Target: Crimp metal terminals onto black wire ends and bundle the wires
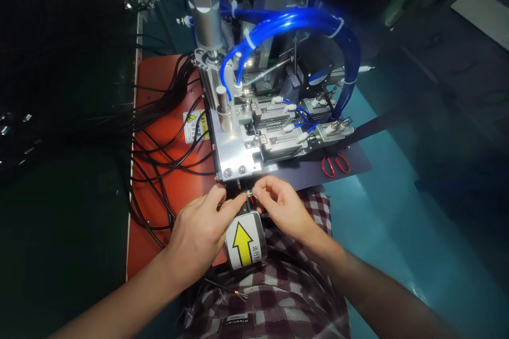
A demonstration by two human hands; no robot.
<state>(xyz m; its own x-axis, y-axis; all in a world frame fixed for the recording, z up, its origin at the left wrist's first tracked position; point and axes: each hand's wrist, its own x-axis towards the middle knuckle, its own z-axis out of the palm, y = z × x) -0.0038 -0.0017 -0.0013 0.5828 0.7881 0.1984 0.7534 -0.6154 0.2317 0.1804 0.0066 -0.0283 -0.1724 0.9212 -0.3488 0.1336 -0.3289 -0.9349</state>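
A person, seen from their own head looking down, holds both hands together at the front edge of a bench-top machine. The left hand [194, 233] reaches in with its thumb extended to some tiny wire ends [249, 194], one of them red; its index finger bends beside the machine's edge, and whether its grip closes on anything cannot be told. The right hand [284, 209] has its grip pressed together, thumb and forefinger pinching the wire ends from the other side. These lie between the two hands, just in front of a shiny metal plate [234, 153] and above a white label [242, 243] printed with a yellow arrow and black characters.

Behind the plate stand metal fittings, with thick blue tubes [294, 20] arching over them. To the left, black cables [185, 71] sprawl across an orange-red surface [159, 74], near a yellow-and-white warning label [193, 127]. To the right, red scissor handles [328, 167] rest on a dark plate [360, 156]. Checkered cloth [278, 296] covers the person's lap, where a black cable's end shows bare strands [243, 295].
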